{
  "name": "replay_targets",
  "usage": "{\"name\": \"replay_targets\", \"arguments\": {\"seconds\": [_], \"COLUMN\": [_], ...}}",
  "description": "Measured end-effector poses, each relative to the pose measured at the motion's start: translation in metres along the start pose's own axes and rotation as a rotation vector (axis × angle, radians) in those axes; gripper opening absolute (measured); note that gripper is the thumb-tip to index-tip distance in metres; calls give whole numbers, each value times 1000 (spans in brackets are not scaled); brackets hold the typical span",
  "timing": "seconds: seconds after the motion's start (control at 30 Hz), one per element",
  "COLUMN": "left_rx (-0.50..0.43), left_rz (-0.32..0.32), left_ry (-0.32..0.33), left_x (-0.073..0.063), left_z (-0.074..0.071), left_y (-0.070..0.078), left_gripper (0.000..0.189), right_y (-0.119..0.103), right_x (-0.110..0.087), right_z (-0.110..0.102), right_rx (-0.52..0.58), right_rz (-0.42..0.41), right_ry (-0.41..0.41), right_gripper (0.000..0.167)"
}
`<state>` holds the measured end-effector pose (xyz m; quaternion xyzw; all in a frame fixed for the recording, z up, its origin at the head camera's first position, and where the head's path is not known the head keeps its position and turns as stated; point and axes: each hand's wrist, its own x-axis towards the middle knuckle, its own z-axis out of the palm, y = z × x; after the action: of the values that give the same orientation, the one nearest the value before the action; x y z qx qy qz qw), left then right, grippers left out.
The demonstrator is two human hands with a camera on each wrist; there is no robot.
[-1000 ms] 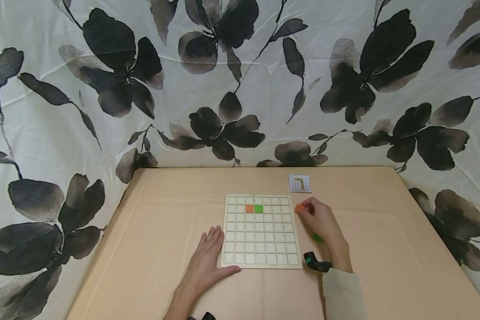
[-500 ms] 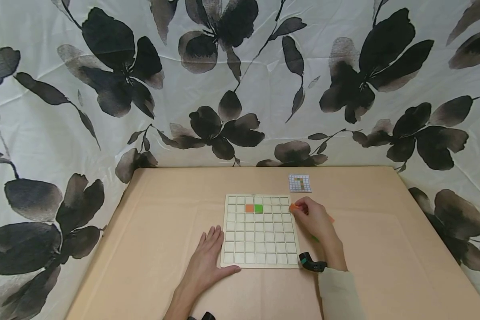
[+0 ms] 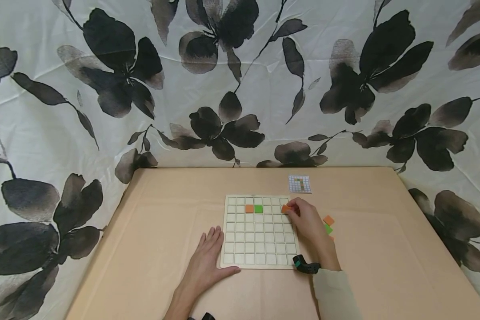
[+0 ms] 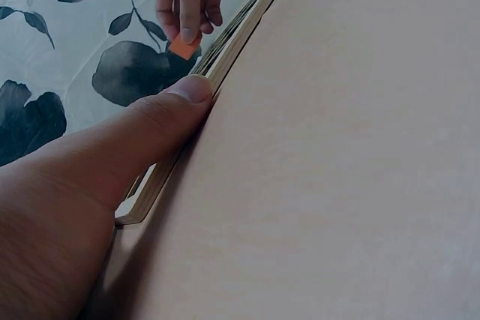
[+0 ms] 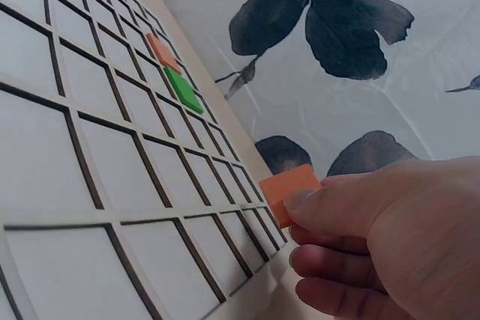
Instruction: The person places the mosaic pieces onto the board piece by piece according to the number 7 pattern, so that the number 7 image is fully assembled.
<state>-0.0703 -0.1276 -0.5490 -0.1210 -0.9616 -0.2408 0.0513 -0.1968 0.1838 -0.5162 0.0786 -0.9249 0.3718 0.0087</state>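
A white grid board (image 3: 260, 235) with square cells lies on the table. In its second row from the far edge sit an orange square tile (image 3: 250, 209) and, right beside it, a green tile (image 3: 258, 209). My right hand (image 3: 307, 221) pinches another orange tile (image 5: 283, 189) between thumb and fingers, over the board's far right corner. At the board's near left corner rests my left hand (image 3: 209, 253), fingers straight along the left side and thumb (image 4: 191, 89) on the near edge.
Beyond the board lies a small printed grid card (image 3: 300, 183) with a coloured pattern. To the right of my right forearm are loose tiles, among them an orange tile (image 3: 329, 220) and a green tile (image 3: 328, 229). A floral cloth (image 3: 240, 89) hangs behind the table (image 3: 176, 191).
My right hand has moved left with the orange tile, from beside the board to over its right edge. Loose tiles have come into sight behind the forearm. The left hand stays put.
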Motion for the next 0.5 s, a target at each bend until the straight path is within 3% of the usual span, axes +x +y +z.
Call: {"name": "replay_targets", "arguments": {"seconds": [0.5], "left_rx": [22], "left_rz": [4], "left_ry": [2], "left_x": [0], "left_z": [0], "left_y": [1], "left_gripper": [113], "right_y": [-6], "right_x": [3], "right_z": [16], "right_rx": [12], "right_rz": [-28], "right_ry": [-16], "right_gripper": [16]}}
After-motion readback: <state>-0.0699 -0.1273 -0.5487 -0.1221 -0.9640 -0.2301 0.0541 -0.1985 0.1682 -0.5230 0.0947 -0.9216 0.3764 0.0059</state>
